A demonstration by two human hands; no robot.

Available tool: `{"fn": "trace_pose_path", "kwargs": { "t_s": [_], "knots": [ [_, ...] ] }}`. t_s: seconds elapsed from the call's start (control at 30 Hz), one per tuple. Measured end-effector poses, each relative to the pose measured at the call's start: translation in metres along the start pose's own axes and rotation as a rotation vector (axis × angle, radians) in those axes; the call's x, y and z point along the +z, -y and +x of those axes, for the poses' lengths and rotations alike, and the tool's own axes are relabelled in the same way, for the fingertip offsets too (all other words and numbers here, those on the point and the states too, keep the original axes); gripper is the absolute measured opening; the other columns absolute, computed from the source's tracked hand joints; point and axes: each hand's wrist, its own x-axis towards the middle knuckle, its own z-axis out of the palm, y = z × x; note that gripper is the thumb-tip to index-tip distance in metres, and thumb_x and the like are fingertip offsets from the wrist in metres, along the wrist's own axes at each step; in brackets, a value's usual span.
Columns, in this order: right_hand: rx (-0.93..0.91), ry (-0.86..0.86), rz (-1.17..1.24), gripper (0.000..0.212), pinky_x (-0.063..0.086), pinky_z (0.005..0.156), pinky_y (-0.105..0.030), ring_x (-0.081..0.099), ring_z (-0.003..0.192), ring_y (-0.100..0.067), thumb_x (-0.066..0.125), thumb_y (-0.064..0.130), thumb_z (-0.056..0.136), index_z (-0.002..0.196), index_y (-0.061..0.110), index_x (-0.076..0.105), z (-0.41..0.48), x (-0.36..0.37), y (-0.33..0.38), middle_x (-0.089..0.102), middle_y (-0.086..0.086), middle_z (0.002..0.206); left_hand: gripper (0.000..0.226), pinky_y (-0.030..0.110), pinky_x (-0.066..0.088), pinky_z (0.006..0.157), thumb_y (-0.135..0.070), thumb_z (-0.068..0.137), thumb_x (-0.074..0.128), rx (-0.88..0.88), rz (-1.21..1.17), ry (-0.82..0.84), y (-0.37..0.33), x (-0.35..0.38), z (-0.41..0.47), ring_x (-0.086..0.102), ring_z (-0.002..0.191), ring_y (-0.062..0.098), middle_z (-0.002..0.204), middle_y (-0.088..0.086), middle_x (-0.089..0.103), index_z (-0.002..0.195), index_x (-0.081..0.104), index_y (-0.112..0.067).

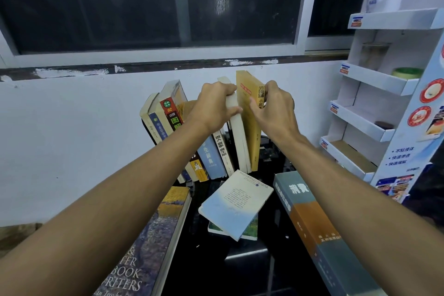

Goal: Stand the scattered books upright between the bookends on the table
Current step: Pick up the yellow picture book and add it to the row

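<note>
A row of several books [168, 113] stands leaning left on the black table [245, 269] by the white wall. My left hand [213, 106] grips the top of a cream-edged book [240, 142] at the row's right end. My right hand [274, 108] holds the yellow book [251, 132] standing right beside it. Flat on the table lie a pale blue book [235, 204] over a green one [249, 233], a large painted-cover book [153, 247] at the left and a thick grey-orange book [322, 235] at the right. The bookends are hidden.
A white cardboard display rack [374, 84] with tiered shelves stands at the right, holding a roll of tape [407, 72] and a small dark item [383, 125]. A dark window [153, 2] and sill run above the wall behind the books.
</note>
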Motion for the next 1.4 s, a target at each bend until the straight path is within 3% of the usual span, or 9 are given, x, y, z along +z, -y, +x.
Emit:
{"fn": "trace_pose_path", "kwargs": {
  "t_s": [0.17, 0.33, 0.4, 0.5, 0.63, 0.73, 0.9, 1.1, 1.4],
  "knots": [
    [0.031, 0.030, 0.005, 0.030, 0.035, 0.063, -0.027, 0.054, 0.075, -0.021, 0.065, 0.033, 0.095, 0.104, 0.007, 0.055, 0.003, 0.000, 0.001, 0.069, -0.010, 0.097, 0.030, 0.041, 0.053, 0.089, -0.030, 0.086, 0.079, 0.001, 0.001, 0.007, -0.003, -0.001, 0.001, 0.064, 0.097, 0.024, 0.101, 0.008, 0.072, 0.104, 0.071, -0.008],
    [0.068, 0.050, 0.120, 0.030, 0.046, 0.064, -0.030, 0.061, 0.078, -0.021, 0.069, 0.036, 0.093, 0.103, 0.009, 0.059, 0.002, -0.001, 0.000, 0.069, -0.004, 0.089, 0.053, 0.032, 0.041, 0.101, -0.030, 0.088, 0.077, -0.005, -0.005, -0.013, -0.005, -0.002, -0.001, 0.057, 0.124, 0.028, 0.129, 0.016, 0.067, 0.134, 0.063, -0.009],
    [0.100, 0.073, 0.202, 0.032, 0.053, 0.065, -0.032, 0.064, 0.075, -0.020, 0.069, 0.038, 0.092, 0.103, 0.009, 0.063, 0.001, -0.004, -0.001, 0.068, -0.002, 0.084, 0.052, 0.031, 0.042, 0.097, -0.032, 0.087, 0.078, -0.010, -0.019, -0.009, -0.001, 0.000, 0.000, 0.060, 0.118, 0.027, 0.124, 0.014, 0.069, 0.130, 0.065, -0.007],
    [0.107, 0.115, 0.276, 0.031, 0.057, 0.065, -0.031, 0.066, 0.070, -0.009, 0.067, 0.039, 0.094, 0.106, 0.010, 0.068, -0.002, -0.008, -0.003, 0.062, 0.010, 0.076, 0.039, 0.039, 0.050, 0.089, -0.037, 0.085, 0.079, -0.013, -0.018, -0.011, 0.002, 0.003, 0.003, 0.061, 0.092, 0.023, 0.100, 0.012, 0.073, 0.103, 0.070, -0.004],
    [0.049, 0.202, 0.321, 0.026, 0.056, 0.077, -0.022, 0.068, 0.084, -0.004, 0.066, 0.034, 0.096, 0.112, 0.014, 0.070, -0.008, -0.010, -0.009, 0.070, 0.007, 0.088, 0.041, 0.045, 0.050, 0.092, -0.039, 0.083, 0.080, 0.013, -0.027, -0.034, 0.003, 0.003, 0.004, 0.052, 0.083, 0.016, 0.090, -0.005, 0.062, 0.098, 0.069, -0.002],
    [0.013, 0.263, 0.334, 0.029, 0.054, 0.084, -0.018, 0.067, 0.095, -0.004, 0.065, 0.029, 0.097, 0.123, 0.016, 0.068, -0.012, -0.010, -0.014, 0.071, 0.007, 0.101, 0.037, 0.046, 0.052, 0.094, -0.033, 0.082, 0.082, 0.009, -0.071, -0.032, 0.001, 0.002, 0.003, 0.053, 0.088, 0.015, 0.098, 0.009, 0.071, 0.101, 0.071, -0.003],
    [0.008, 0.288, 0.345, 0.035, 0.059, 0.093, -0.037, 0.066, 0.105, -0.005, 0.065, 0.026, 0.097, 0.132, 0.019, 0.065, -0.015, -0.008, -0.018, 0.071, 0.005, 0.113, 0.036, 0.040, 0.056, 0.093, -0.032, 0.084, 0.080, 0.007, -0.076, -0.014, -0.003, 0.001, 0.001, 0.067, 0.105, 0.020, 0.109, 0.004, 0.075, 0.113, 0.073, -0.011],
    [0.022, 0.294, 0.358, 0.036, 0.060, 0.089, -0.043, 0.065, 0.109, -0.010, 0.066, 0.023, 0.097, 0.133, 0.019, 0.063, -0.016, -0.009, -0.016, 0.069, 0.002, 0.118, 0.032, 0.038, 0.056, 0.090, -0.030, 0.085, 0.080, -0.014, -0.065, -0.002, -0.003, 0.001, 0.001, 0.067, 0.103, 0.019, 0.106, 0.003, 0.075, 0.112, 0.073, -0.013],
    [-0.012, 0.390, 0.252, 0.037, 0.051, 0.093, -0.025, 0.064, 0.105, -0.006, 0.065, 0.028, 0.098, 0.134, 0.021, 0.060, -0.012, -0.021, -0.020, 0.069, 0.003, 0.113, 0.034, 0.041, 0.054, 0.090, -0.035, 0.087, 0.077, -0.007, -0.032, 0.004, -0.009, -0.001, -0.003, 0.063, 0.103, 0.022, 0.108, 0.006, 0.072, 0.107, 0.072, -0.009]
  ]
}}
